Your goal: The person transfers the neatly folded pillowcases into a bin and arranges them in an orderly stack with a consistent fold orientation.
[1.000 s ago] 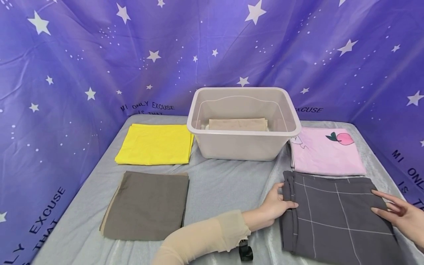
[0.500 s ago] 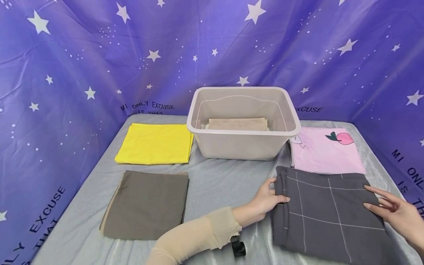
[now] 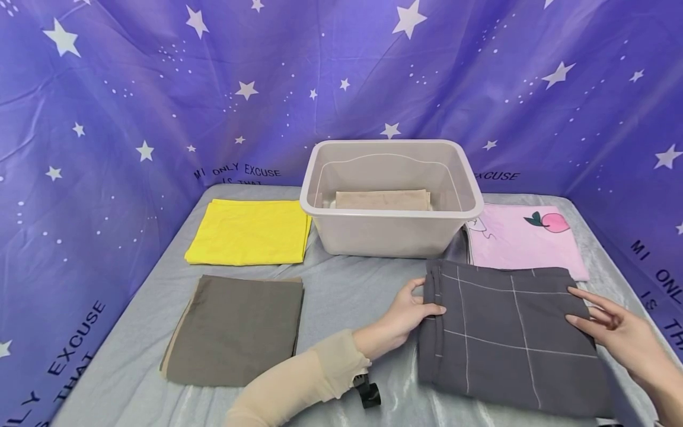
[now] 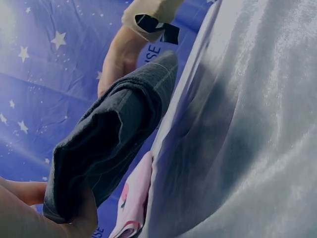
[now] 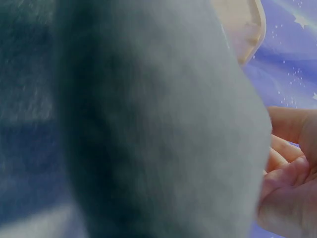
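Note:
A folded dark grey cloth (image 3: 504, 338) with thin white grid lines is held between both hands in the head view. My left hand (image 3: 397, 315) pinches its left edge, thumb on top and fingers beneath. At the opposite edge, my right hand (image 3: 621, 335) grips with thumb and fingers. The left wrist view shows the folded layers of the cloth (image 4: 119, 119) raised off the grey bedding, which carries a shadow. A blurred stretch of the cloth (image 5: 163, 124) fills most of the right wrist view, and the right hand (image 5: 292, 168) shows at its edge.
A beige plastic bin (image 3: 392, 234) with a folded beige cloth (image 3: 381, 200) inside stands at the back. Left of it lies a yellow folded cloth (image 3: 248, 232), with a brown one (image 3: 235, 332) nearer. A pink folded cloth (image 3: 525, 240) lies at right, partly behind the grey cloth.
Both hands have moved left and slightly away from the person, carrying the grey grid cloth with them. It now overlaps more of the pink cloth's front edge. The bin and other cloths stay put.

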Demonstrator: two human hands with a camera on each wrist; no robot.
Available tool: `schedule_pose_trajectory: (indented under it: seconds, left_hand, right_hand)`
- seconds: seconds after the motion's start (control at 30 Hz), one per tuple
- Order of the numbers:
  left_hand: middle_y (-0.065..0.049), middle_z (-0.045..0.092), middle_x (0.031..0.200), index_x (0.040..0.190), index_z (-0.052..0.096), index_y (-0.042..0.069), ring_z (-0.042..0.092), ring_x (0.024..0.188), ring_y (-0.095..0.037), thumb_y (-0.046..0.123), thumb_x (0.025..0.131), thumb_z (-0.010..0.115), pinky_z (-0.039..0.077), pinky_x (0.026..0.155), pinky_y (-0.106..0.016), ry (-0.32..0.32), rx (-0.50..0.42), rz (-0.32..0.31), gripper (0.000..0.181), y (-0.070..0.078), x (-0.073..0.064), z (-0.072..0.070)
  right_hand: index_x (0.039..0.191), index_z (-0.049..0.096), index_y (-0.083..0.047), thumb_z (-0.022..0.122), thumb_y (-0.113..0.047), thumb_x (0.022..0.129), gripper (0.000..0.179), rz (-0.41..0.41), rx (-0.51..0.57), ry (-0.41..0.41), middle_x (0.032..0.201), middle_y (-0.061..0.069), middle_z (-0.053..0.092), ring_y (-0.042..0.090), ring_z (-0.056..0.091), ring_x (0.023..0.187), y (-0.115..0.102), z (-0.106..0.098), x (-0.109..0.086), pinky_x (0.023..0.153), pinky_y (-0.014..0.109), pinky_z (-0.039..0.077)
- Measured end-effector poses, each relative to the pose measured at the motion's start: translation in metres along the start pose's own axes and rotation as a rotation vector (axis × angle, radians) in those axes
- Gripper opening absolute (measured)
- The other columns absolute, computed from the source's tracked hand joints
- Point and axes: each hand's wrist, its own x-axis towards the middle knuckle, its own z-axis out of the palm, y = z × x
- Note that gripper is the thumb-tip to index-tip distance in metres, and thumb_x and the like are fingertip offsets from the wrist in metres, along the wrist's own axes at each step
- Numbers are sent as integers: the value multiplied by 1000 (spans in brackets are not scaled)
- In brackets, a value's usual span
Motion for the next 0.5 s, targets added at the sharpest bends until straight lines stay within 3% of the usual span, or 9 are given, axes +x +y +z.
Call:
schedule_pose_trajectory:
  seconds: [0.07,0.17,0.27,0.33,0.4,0.5]
  left_hand:
    - [-14,66,87,124,42,10,63,69,-21,-7,72,63,49,63,-26,-10,-10,1,58,2,-1,-5]
    - [-15,65,89,125,41,9,64,70,-20,-7,72,62,49,64,-26,-15,-11,4,58,5,-3,-11]
    - [-15,65,90,126,40,9,63,69,-18,-6,73,62,49,64,-26,-21,-9,3,59,6,-4,-18]
    - [-14,65,90,127,39,9,63,68,-17,-5,73,62,49,64,-26,-24,-7,2,60,7,-4,-21]
    - [-14,65,89,127,39,8,62,66,-15,-5,73,62,49,64,-25,-22,-11,4,60,7,-5,-24]
    - [-14,65,89,128,38,7,61,64,-13,-4,73,62,49,62,-24,-15,-21,9,61,9,-7,-29]
  right_hand:
    - [136,34,-29,60,-26,84,58,-2,-7,13,132,12,37,-22,28,94,-4,1,1,63,4,27]
    - [136,35,-29,61,-25,84,58,-3,7,9,130,10,38,-20,30,94,-10,3,2,61,8,28]
    - [137,32,-29,60,-26,85,59,5,10,-6,131,27,31,-18,29,98,-17,6,3,59,10,28]
    - [137,32,-29,59,-26,85,59,1,21,-12,130,32,29,-17,30,99,-20,8,4,59,9,29]
    - [137,34,-29,60,-25,84,59,-8,27,-8,130,18,39,-18,31,98,-23,9,5,59,10,29]
    - [136,36,-28,61,-25,83,58,-24,40,-1,127,-4,41,-19,32,96,-26,10,6,60,8,30]
